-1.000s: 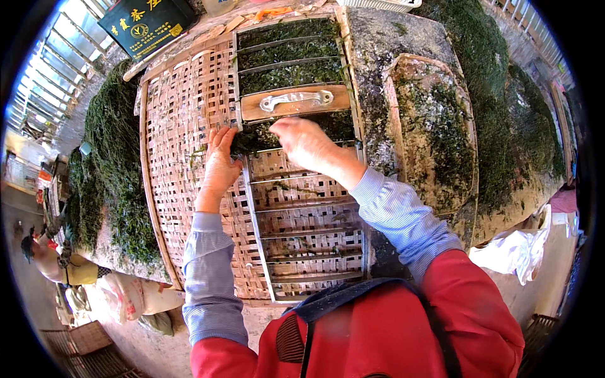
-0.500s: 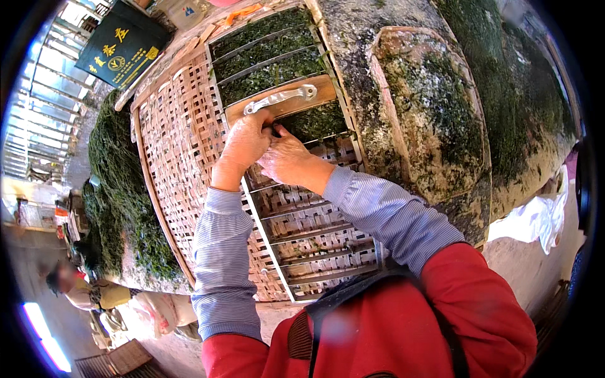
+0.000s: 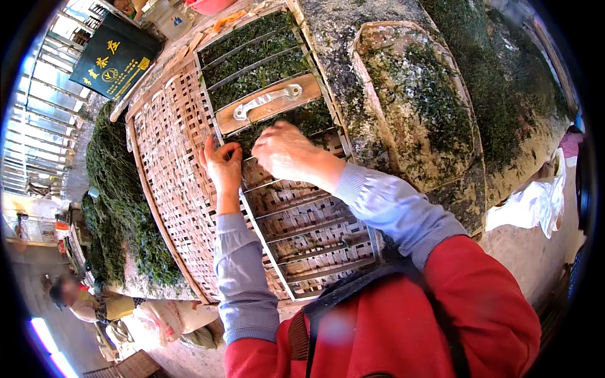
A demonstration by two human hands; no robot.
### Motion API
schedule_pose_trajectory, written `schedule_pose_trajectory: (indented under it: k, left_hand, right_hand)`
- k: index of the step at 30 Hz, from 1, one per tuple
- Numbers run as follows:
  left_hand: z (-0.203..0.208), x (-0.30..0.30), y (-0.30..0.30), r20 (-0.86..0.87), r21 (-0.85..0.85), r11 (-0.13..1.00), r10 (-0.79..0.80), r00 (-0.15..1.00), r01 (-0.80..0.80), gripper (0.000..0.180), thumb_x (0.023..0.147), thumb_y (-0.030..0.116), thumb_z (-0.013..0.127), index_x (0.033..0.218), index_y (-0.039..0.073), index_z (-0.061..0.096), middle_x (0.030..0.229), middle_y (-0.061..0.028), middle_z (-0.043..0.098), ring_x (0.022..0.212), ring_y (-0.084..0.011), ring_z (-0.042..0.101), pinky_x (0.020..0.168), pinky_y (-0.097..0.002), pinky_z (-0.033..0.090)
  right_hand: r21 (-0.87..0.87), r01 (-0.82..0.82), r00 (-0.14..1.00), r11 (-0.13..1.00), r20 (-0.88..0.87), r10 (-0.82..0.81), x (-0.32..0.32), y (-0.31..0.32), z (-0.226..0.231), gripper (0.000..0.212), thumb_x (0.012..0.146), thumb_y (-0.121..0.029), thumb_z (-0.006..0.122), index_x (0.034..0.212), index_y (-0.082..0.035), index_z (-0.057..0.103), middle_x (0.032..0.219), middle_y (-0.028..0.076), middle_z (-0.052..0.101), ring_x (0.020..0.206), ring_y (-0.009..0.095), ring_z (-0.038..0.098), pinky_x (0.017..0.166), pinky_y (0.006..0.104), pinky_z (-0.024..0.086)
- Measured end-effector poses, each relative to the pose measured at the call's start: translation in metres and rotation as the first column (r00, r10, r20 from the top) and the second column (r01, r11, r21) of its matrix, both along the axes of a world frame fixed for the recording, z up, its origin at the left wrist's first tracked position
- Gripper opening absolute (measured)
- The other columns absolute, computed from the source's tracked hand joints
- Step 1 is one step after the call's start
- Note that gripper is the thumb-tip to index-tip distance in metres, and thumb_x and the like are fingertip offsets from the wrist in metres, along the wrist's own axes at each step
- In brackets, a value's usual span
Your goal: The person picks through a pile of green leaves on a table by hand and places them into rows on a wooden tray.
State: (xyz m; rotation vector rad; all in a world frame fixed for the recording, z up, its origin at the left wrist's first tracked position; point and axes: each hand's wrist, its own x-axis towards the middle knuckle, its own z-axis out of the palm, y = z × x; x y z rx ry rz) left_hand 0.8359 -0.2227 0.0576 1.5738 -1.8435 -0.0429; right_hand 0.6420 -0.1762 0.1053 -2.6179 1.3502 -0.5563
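A slatted metal frame [image 3: 257,222] with crosswise compartments lies on a woven bamboo tray [image 3: 169,142]. Dark green leafy strands [image 3: 253,68] fill its far compartments, while the near ones show mostly bare weave with a few scraps. A wooden board with a metal handle [image 3: 270,103] rests across the frame. Just nearer than the board, my right hand [image 3: 283,151] is closed over the green strands; whatever its fingertips hold is hidden. My left hand [image 3: 224,165] is at the frame's left rail, fingers apart, with nothing visible in them.
Heaps of green strands [image 3: 120,195] lie left of the tray. To the right, a shallow tray [image 3: 403,94] holds more strands. A dark green box [image 3: 115,57], a clear plastic container [image 3: 167,20] and a pink basin [image 3: 210,5] stand at the far side. Another person [image 3: 82,302] is at lower left.
My hands were together just below the board; now they are apart. The left has moved back and left to the rail, its fingers spread. The right stays over the strands.
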Motion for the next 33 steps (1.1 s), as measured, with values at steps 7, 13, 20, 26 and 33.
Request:
schedule_pose_trajectory:
  k: [7,13,20,26,33]
  left_hand:
    - [-0.001,-0.010,-0.007,0.078,0.040,0.999,0.028,0.997,-0.032,0.011,0.073,0.009,0.066,0.083,0.011,0.070,0.124,-0.0230,0.050,0.116,-0.0366,0.046,0.101,-0.0430,0.033]
    - [-0.005,-0.006,0.012,-0.160,-0.096,0.995,-0.032,0.987,0.016,0.017,0.091,0.011,0.053,0.100,0.000,0.063,0.131,-0.0156,0.044,0.112,-0.0305,0.049,0.091,-0.0349,0.044]
    - [0.013,-0.036,0.038,0.415,-0.142,0.944,-0.215,0.884,0.297,0.042,0.067,0.000,0.051,0.107,0.006,0.062,0.118,-0.0088,0.058,0.120,-0.0273,0.047,0.107,-0.0488,0.024]
    - [0.019,-0.034,0.043,0.390,-0.112,0.965,-0.178,0.903,0.238,0.038,0.067,0.002,0.054,0.103,0.007,0.063,0.115,-0.0069,0.058,0.118,-0.0256,0.047,0.104,-0.0435,0.030]
    - [0.020,-0.038,0.044,0.407,-0.089,0.970,-0.170,0.897,0.224,0.038,0.070,0.003,0.056,0.107,0.007,0.061,0.118,-0.0078,0.055,0.120,-0.0261,0.045,0.104,-0.0436,0.030]
  right_hand:
    - [-0.149,0.113,0.994,0.982,0.010,-0.113,-0.036,0.014,-0.020,0.020,0.075,-0.025,0.061,0.087,-0.009,0.062,0.089,0.006,0.058,0.097,0.025,0.051,0.080,0.0437,0.039]
    - [0.007,0.500,0.865,0.866,-0.062,-0.498,-0.131,0.039,0.026,0.017,0.083,-0.004,0.053,0.066,-0.007,0.057,0.056,0.003,0.049,0.049,0.009,0.050,0.039,0.0241,0.048]
    - [-0.142,0.708,0.692,0.692,-0.059,-0.720,-0.290,0.042,0.033,0.048,0.076,-0.038,0.068,0.118,-0.018,0.057,0.108,0.016,0.058,0.083,0.026,0.063,0.073,0.0358,0.054]
    - [-0.091,0.635,0.741,0.767,0.351,-0.572,-0.233,0.022,0.049,0.018,0.077,-0.015,0.068,0.094,-0.011,0.068,0.088,0.013,0.067,0.080,0.024,0.065,0.070,0.0345,0.053]
    - [0.452,-0.067,0.674,0.889,0.678,-0.294,-0.088,-0.018,0.042,0.026,0.082,-0.011,0.065,0.108,-0.006,0.063,0.084,0.010,0.066,0.061,0.010,0.062,0.051,0.0226,0.054]
